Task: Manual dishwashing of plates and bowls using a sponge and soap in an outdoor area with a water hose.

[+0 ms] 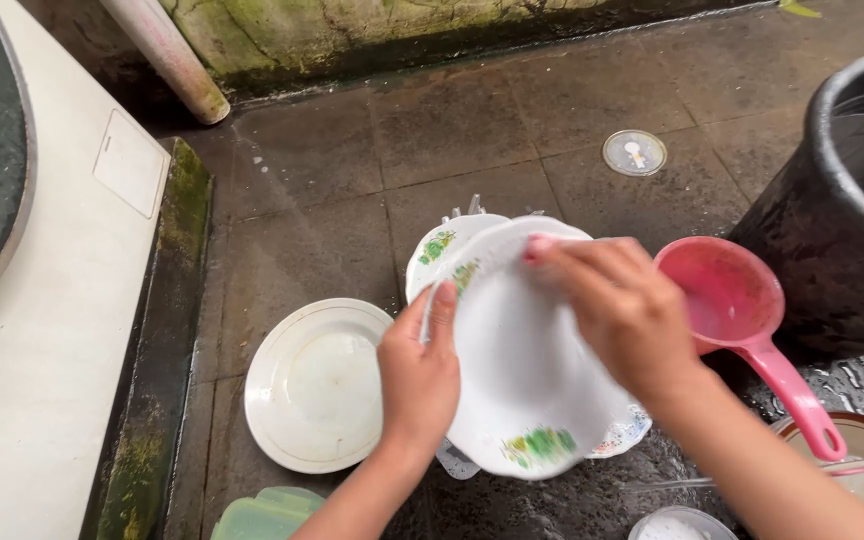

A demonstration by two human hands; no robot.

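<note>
- You are holding a white plate (pixel 522 370) with green flower prints, tilted up over the wet floor (pixel 352 200), near the middle of the scene.
- Your left hand (pixel 419 375) is gripping the plate's left rim, thumb on the face and fingers curled behind it.
- Your right hand (pixel 622 310) is lying across the plate's right side, fingers pressed together and reaching toward the far rim; whether it is pinching anything under the palm, you cannot tell.
- A stack of dishes (pixel 442 250) is sitting just behind and under the plate, partly hidden.
- A second white plate (pixel 317 385) is lying flat on the floor, just left of your left hand.
- A pink scoop (pixel 742 320) is resting right of your right hand, its handle pointing near-right.
- A black bucket (pixel 832 200) is standing at the far right, beside the scoop.
- A green lid (pixel 267 515) is showing at the near edge, left of your arm.
- A round drain cover (pixel 634 152) is sitting in the floor, far beyond the plate.
</note>
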